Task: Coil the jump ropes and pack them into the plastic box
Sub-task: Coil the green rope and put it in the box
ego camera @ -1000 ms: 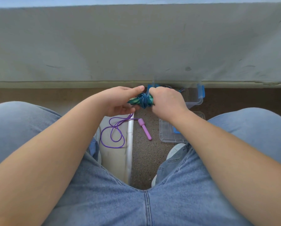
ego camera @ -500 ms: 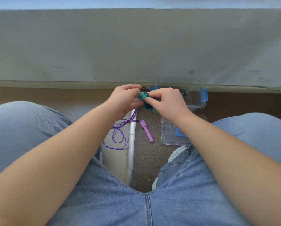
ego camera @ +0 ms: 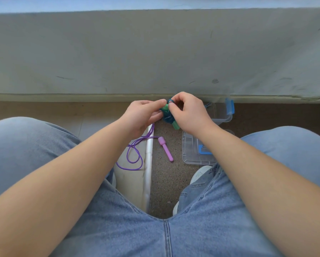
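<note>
Fingers [ego camera: 171, 104] of the right hand [ego camera: 190, 115] pinched a loop of blue cord at the top of the blue-green jump rope [ego camera: 167, 117], while the left hand's [ego camera: 142, 115] fingers [ego camera: 155, 103] curled around the bundle's left side, holding it above the floor [ego camera: 166, 179]. A second earlier the bundle had lain sideways between the two hands. It now stood tilted, one green handle [ego camera: 164, 108] up near the fingertips and the other [ego camera: 176, 125] poking out below the right hand. The turn suggested the coiling of this rope was nearly done and its loose end was being secured; it had not yet gone into a container.

Just right of the hands, against the far wall, sat the clear plastic box [ego camera: 224, 115] with its blue latch [ego camera: 229, 105]. A small dark striped piece showed inside, too small to identify. The box's lid [ego camera: 189, 151] lay nearer on the floor, nothing visible on it but its own blue clip. To the left, the purple jump rope [ego camera: 135, 154] lay uncoiled, its handle [ego camera: 165, 149] beside it.
</note>
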Tool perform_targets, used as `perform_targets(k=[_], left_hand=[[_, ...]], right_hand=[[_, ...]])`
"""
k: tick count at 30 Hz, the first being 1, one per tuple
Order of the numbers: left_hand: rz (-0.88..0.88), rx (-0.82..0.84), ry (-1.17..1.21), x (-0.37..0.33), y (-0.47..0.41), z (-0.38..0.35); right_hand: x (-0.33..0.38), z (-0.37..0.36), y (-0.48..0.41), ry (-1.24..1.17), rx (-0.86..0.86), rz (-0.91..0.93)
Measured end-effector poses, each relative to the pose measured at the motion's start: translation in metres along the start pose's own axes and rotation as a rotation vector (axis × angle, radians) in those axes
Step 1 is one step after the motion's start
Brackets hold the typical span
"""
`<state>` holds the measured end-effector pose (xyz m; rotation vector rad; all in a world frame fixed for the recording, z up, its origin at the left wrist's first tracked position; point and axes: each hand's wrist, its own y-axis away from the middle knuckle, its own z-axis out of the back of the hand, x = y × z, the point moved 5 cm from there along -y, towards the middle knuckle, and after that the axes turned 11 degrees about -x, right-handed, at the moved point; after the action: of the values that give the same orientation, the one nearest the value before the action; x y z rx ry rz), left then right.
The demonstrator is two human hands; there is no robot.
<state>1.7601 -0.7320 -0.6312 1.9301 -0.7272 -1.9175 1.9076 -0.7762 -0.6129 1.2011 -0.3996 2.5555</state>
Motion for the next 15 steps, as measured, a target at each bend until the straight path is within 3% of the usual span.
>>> perform_targets(k=[5,8,12,15], left_hand=[[0.135,-0.101,0.017,0.006,-0.002,0.003],[0.185,-0.069,0.024,0.009,-0.003,0.003],[0.115,0.070,0.064,0.002,0.001,-0.005],[-0.019,0.038,-0.126,-0.002,-0.002,-0.005]], right_hand=[[0.008,0.000,0.006,-0.005,0.023,0.105],[0.009,-0.003,0.008,0.029,0.039,0.151],[0.001,0.005,0.000,0.043,-0.039,0.081],[0.001,0.006,0.000,0.034,-0.022,0.054]])
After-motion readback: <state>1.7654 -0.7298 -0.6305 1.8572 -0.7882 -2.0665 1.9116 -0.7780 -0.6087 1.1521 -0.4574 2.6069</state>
